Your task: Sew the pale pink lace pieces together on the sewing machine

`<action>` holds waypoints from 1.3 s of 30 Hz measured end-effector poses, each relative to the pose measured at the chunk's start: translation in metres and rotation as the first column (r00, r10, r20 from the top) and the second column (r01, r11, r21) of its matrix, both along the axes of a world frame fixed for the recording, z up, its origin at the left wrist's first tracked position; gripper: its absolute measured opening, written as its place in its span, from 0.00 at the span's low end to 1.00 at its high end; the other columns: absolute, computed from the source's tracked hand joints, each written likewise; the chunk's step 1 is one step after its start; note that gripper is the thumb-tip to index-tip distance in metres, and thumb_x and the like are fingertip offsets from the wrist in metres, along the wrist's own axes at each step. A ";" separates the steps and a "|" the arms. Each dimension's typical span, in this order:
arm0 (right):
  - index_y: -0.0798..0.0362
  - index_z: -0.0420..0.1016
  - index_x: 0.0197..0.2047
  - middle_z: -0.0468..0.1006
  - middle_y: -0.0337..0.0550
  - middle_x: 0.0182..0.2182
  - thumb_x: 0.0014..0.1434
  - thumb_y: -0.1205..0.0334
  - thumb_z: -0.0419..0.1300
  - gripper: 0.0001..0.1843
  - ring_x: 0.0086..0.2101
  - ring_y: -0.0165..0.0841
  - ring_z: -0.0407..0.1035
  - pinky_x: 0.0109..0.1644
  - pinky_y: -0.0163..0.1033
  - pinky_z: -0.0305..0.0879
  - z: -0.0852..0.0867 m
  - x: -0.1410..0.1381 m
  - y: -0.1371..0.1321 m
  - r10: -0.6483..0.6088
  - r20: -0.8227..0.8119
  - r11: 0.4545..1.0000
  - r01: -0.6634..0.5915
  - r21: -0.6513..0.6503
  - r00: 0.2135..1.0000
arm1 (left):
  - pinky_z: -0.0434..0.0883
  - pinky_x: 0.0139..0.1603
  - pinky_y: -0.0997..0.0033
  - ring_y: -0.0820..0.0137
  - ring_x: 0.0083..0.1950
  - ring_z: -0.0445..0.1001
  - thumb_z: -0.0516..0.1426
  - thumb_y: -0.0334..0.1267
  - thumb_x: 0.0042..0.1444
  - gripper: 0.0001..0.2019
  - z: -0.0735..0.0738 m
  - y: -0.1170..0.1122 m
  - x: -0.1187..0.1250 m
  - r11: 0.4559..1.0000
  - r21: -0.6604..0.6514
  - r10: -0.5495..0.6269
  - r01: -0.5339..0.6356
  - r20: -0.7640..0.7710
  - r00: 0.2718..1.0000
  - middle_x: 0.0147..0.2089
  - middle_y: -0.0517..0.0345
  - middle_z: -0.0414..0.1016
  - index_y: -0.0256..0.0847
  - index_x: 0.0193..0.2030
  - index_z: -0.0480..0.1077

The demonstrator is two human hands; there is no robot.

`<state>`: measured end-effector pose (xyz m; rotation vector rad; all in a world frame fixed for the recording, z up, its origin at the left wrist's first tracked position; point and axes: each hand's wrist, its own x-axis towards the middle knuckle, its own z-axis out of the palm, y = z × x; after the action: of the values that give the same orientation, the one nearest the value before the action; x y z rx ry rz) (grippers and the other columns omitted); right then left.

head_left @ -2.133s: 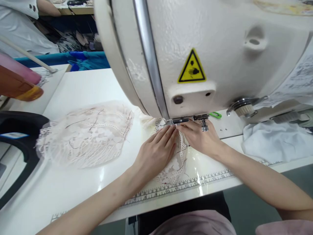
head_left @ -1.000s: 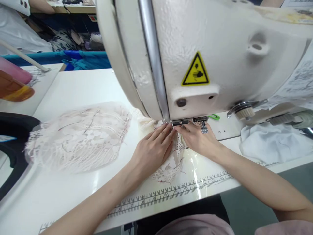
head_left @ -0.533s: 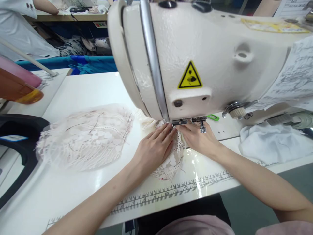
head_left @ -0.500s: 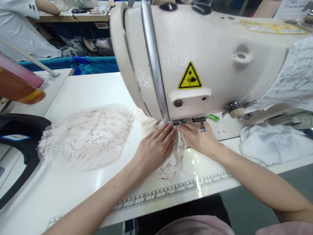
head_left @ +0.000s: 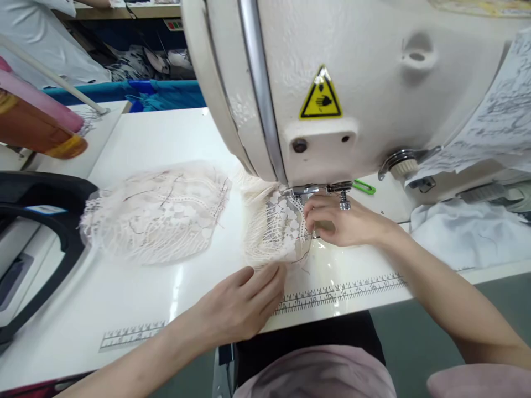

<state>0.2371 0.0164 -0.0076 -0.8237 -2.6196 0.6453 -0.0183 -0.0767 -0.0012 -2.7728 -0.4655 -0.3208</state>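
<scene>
A cream lace piece (head_left: 269, 221) lies flat below the needle area of the sewing machine (head_left: 332, 110), its upper part tucked behind the machine head. My left hand (head_left: 244, 304) is closed at the lace's near edge, thumb and fingers pinching it. With curled fingers, my right hand (head_left: 346, 221) grips the right edge of the same lace, close to the presser foot. The machine head hides the needle. To the left rests a second lace piece (head_left: 157, 215), flat and oval, with dark loose threads on it.
A printed ruler strip (head_left: 332, 293) runs along the front of the white table (head_left: 136, 298). A black curved frame (head_left: 74, 243) stands at left, below pink and orange thread cones (head_left: 41, 121). White cloth (head_left: 464, 235) lies at right, near a green clip (head_left: 364, 187). A person's white clothing (head_left: 41, 50) shows behind.
My left hand has moved from beside the presser foot down to the lace's near edge. My right hand's fingers have curled at the lace edge. The view has tilted slightly down.
</scene>
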 end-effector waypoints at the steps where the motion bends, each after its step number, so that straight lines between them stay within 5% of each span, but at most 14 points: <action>1: 0.52 0.72 0.29 0.75 0.40 0.40 0.54 0.73 0.52 0.10 0.39 0.32 0.67 0.43 0.40 0.59 0.002 0.000 0.000 0.003 -0.009 1.000 -0.003 -0.007 1.000 | 0.73 0.35 0.66 0.60 0.47 0.75 0.51 0.24 0.61 0.09 -0.001 -0.001 0.000 0.999 -0.021 0.029 -0.028 0.053 0.998 0.46 0.46 0.77 0.30 0.43 0.71; 4: 0.52 0.72 0.28 0.76 0.41 0.40 0.53 0.73 0.54 0.09 0.39 0.33 0.68 0.45 0.41 0.60 0.005 0.001 0.001 0.020 -0.023 0.999 -0.021 -0.032 1.000 | 0.73 0.31 0.71 0.66 0.41 0.77 0.48 0.23 0.62 0.09 0.004 0.003 0.003 0.962 -0.201 0.223 -0.186 0.183 0.958 0.46 0.45 0.77 0.31 0.45 0.67; 7: 0.52 0.71 0.28 0.76 0.41 0.39 0.53 0.73 0.54 0.08 0.39 0.33 0.68 0.46 0.41 0.60 0.007 0.002 0.002 0.023 -0.035 0.999 -0.024 -0.042 0.999 | 0.63 0.17 0.75 0.75 0.23 0.71 0.46 0.30 0.67 0.08 0.017 0.013 0.007 0.846 -0.410 0.447 -0.340 0.200 0.872 0.41 0.51 0.77 0.35 0.48 0.63; 10: 0.51 0.70 0.29 0.75 0.39 0.39 0.52 0.72 0.55 0.07 0.39 0.32 0.68 0.45 0.40 0.60 0.008 0.002 0.003 0.016 -0.029 0.998 -0.018 -0.059 0.999 | 0.62 0.18 0.74 0.73 0.22 0.70 0.46 0.39 0.68 0.09 0.023 0.030 0.014 0.800 -0.509 0.450 -0.319 0.154 0.880 0.33 0.58 0.75 0.37 0.47 0.61; 13: 0.51 0.70 0.30 0.74 0.37 0.40 0.52 0.72 0.55 0.07 0.37 0.30 0.67 0.45 0.39 0.61 0.010 0.004 0.004 0.009 -0.020 0.996 -0.011 -0.084 1.000 | 0.68 0.27 0.71 0.68 0.32 0.74 0.52 0.44 0.64 0.13 0.015 0.046 0.022 0.823 -0.513 0.343 -0.243 0.108 0.933 0.37 0.55 0.74 0.37 0.48 0.64; 17: 0.50 0.70 0.33 0.74 0.38 0.42 0.54 0.71 0.56 0.06 0.37 0.29 0.68 0.43 0.38 0.61 0.009 0.003 0.002 0.020 -0.034 0.994 -0.024 -0.106 0.999 | 0.67 0.29 0.70 0.69 0.30 0.70 0.49 0.26 0.59 0.09 -0.006 0.055 0.031 0.918 -0.329 0.292 -0.223 0.178 0.940 0.32 0.57 0.71 0.38 0.40 0.69; 20: 0.50 0.70 0.42 0.72 0.42 0.48 0.57 0.64 0.59 0.08 0.42 0.32 0.68 0.46 0.39 0.62 0.003 -0.001 0.001 0.017 -0.043 0.998 -0.020 -0.060 0.999 | 0.64 0.28 0.70 0.70 0.27 0.67 0.49 0.23 0.58 0.10 -0.016 0.055 0.034 0.947 -0.246 0.277 -0.206 0.298 0.914 0.29 0.59 0.70 0.36 0.37 0.70; 25: 0.51 0.72 0.36 0.76 0.40 0.42 0.64 0.65 0.54 0.07 0.46 0.32 0.69 0.52 0.43 0.62 -0.007 -0.007 0.000 0.097 -0.107 0.992 -0.086 0.096 0.990 | 0.63 0.26 0.68 0.71 0.26 0.67 0.53 0.24 0.58 0.07 -0.016 0.053 0.031 0.960 -0.176 0.265 -0.217 0.320 0.910 0.28 0.59 0.72 0.36 0.37 0.71; 28: 0.51 0.74 0.37 0.79 0.38 0.37 0.64 0.65 0.54 0.08 0.44 0.31 0.70 0.57 0.45 0.61 -0.009 -0.006 0.002 0.122 -0.140 0.990 -0.111 0.082 0.983 | 0.69 0.33 0.62 0.67 0.31 0.74 0.53 0.22 0.56 0.09 -0.014 0.052 0.029 0.974 -0.070 0.229 -0.218 0.298 0.927 0.32 0.57 0.77 0.36 0.37 0.71; 32: 0.51 0.77 0.39 0.81 0.40 0.36 0.65 0.61 0.55 0.09 0.40 0.30 0.73 0.57 0.44 0.63 -0.009 -0.005 0.004 0.103 -0.170 0.994 -0.096 0.048 0.980 | 0.74 0.52 0.59 0.60 0.53 0.75 0.50 0.26 0.58 0.11 -0.018 0.053 0.028 0.980 -0.136 0.182 -0.148 0.288 0.940 0.49 0.47 0.78 0.31 0.44 0.71; 39: 0.51 0.77 0.41 0.81 0.42 0.37 0.66 0.58 0.54 0.11 0.42 0.32 0.72 0.46 0.42 0.68 -0.014 -0.007 0.003 0.071 -0.184 0.996 -0.061 0.058 0.980 | 0.76 0.53 0.65 0.62 0.55 0.75 0.50 0.27 0.58 0.13 -0.022 0.052 0.029 0.963 -0.197 0.232 -0.183 0.264 0.936 0.52 0.45 0.77 0.30 0.46 0.70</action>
<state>0.2305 0.0193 -0.0214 -0.6308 -2.4919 0.6358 0.0103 -0.0252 -0.0234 -2.8142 -0.8899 -0.6624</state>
